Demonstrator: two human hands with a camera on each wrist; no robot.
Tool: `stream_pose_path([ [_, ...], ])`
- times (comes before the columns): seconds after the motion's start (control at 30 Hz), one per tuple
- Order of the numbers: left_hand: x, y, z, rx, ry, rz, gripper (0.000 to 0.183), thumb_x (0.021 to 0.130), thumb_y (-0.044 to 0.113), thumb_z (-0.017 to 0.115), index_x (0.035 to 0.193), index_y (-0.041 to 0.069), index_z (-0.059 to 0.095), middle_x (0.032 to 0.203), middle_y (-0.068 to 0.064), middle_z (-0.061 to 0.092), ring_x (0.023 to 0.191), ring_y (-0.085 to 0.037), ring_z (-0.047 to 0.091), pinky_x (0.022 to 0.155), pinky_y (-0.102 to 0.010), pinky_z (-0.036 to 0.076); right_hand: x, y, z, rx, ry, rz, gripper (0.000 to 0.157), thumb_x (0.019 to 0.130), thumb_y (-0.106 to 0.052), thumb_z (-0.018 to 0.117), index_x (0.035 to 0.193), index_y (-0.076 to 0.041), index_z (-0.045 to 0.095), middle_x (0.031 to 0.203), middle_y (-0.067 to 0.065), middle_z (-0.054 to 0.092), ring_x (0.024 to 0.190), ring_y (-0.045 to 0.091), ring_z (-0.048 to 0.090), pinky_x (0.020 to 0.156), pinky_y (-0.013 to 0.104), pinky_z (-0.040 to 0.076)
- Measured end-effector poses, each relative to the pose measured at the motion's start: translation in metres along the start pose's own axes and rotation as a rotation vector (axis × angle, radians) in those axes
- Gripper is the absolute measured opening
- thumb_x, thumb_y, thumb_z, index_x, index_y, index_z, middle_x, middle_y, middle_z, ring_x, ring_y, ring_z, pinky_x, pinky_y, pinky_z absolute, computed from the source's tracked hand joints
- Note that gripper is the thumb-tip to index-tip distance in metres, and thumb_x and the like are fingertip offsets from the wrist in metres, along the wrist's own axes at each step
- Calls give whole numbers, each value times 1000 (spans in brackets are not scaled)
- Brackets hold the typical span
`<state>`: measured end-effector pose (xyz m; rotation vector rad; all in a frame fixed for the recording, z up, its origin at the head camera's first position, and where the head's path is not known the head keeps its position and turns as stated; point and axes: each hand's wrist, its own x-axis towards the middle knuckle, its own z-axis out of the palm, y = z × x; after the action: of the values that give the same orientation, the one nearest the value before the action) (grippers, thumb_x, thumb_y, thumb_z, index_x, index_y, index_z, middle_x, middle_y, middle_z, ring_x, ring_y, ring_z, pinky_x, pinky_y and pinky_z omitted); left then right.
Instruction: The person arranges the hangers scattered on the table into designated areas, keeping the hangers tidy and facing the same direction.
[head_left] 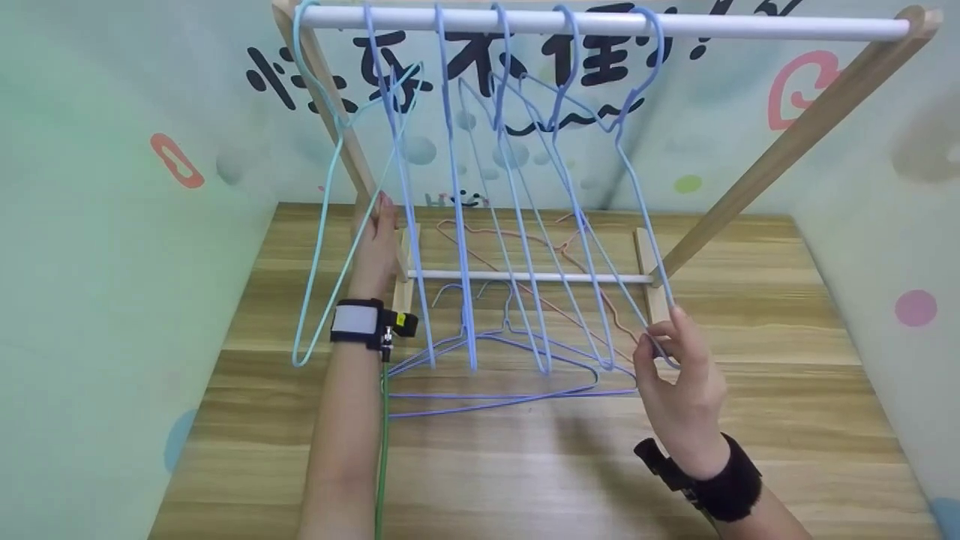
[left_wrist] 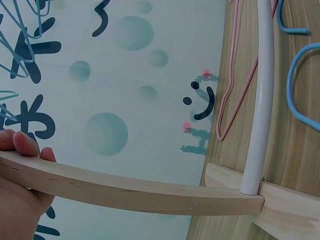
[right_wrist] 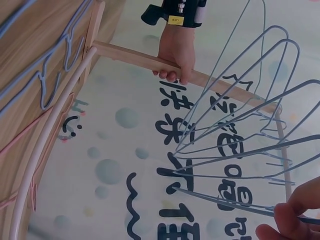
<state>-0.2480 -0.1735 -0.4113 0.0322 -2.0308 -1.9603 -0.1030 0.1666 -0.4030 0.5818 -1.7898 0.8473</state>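
Note:
My left hand (head_left: 377,244) grips the left wooden post (left_wrist: 125,187) of a clothes rack, its fingers wrapped around the wood. On the rack's white top rail (head_left: 750,26) hang several blue hangers, with a light turquoise hanger (head_left: 322,202) at the far left. At the right end of the row, my right hand (head_left: 686,382) pinches the lower corner of the rightmost blue hanger (head_left: 634,169) between thumb and fingers. That hanger's hook is over the rail. In the right wrist view, only the fingertips (right_wrist: 287,220) of this hand show.
Two blue hangers (head_left: 510,394) lie on the wooden tabletop (head_left: 487,480) below the row. Pink hangers (left_wrist: 231,65) lie behind the rack's white lower bar (head_left: 525,277). The right post (head_left: 787,142) leans outward in view. Printed walls (head_left: 187,247) enclose the table.

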Motion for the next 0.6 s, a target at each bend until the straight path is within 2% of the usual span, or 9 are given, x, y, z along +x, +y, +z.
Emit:
stream_pose_path([
  [0.2, -4, 6, 0, 49, -10, -81, 27, 96, 35, 37, 101, 11, 47, 84, -2, 36, 74, -15, 36, 70, -29, 36, -4, -1, -1, -17, 19, 4, 44, 76, 4, 60, 116, 5, 42, 81, 13, 62, 60, 26, 61, 60, 25, 50],
  [0.33, -3, 4, 0, 34, 0, -50, 27, 97, 31, 37, 95, 5, 45, 80, -2, 37, 68, -14, 35, 64, -27, 35, -8, -1, -3, -27, 17, 18, 41, 81, -4, 58, 116, 6, 40, 88, 14, 63, 64, 27, 63, 64, 24, 50],
  [0.47, -2, 3, 0, 33, -1, -36, 26, 97, 32, 37, 90, 8, 43, 78, -2, 36, 66, -12, 34, 62, -25, 34, -15, 2, -7, 34, 28, 61, 45, 84, -7, 58, 119, 7, 34, 100, 19, 59, 65, 26, 62, 70, 23, 49],
  [0.6, -1, 1, -1, 41, -5, -61, 25, 96, 35, 37, 91, 12, 45, 79, -2, 36, 67, -13, 34, 63, -27, 34, -22, 9, -12, 52, 13, 147, 48, 83, 1, 56, 121, 8, 28, 104, 20, 54, 64, 21, 58, 70, 23, 46],
])
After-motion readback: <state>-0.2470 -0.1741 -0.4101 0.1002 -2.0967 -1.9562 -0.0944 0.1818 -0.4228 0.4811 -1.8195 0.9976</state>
